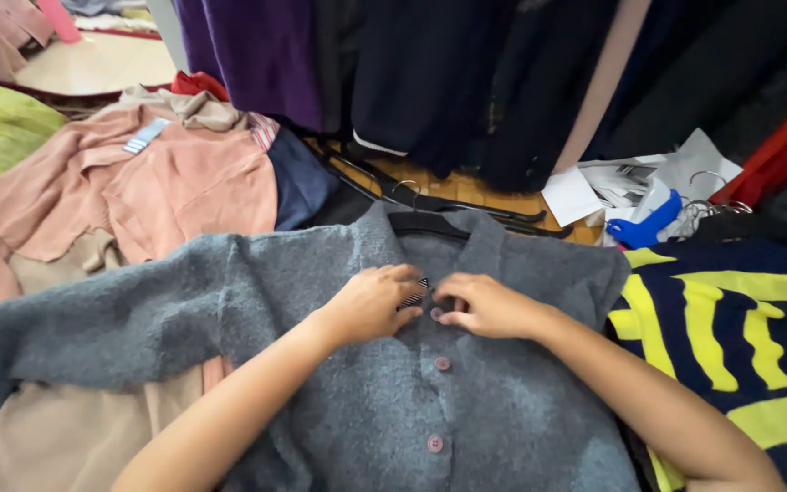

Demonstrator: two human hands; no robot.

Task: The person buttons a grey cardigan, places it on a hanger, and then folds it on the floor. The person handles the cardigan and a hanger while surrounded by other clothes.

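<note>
Grey fuzzy cardigan (339, 364) lies flat, centre, on black hanger (425, 221) | left hand (371, 303) fingers pinch placket edge at top | right hand (489, 307) fingertips grip top pink button (436, 313) | pink garment (166, 178) upper left | navy-yellow striped knit (730, 328) right.

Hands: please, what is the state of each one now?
Left hand: pinching the grey cardigan beside the top button.
Right hand: pinching the same placket at that button.

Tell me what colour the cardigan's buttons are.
Dusty pink buttons on the grey cardigan, seen best in the head view.
</note>
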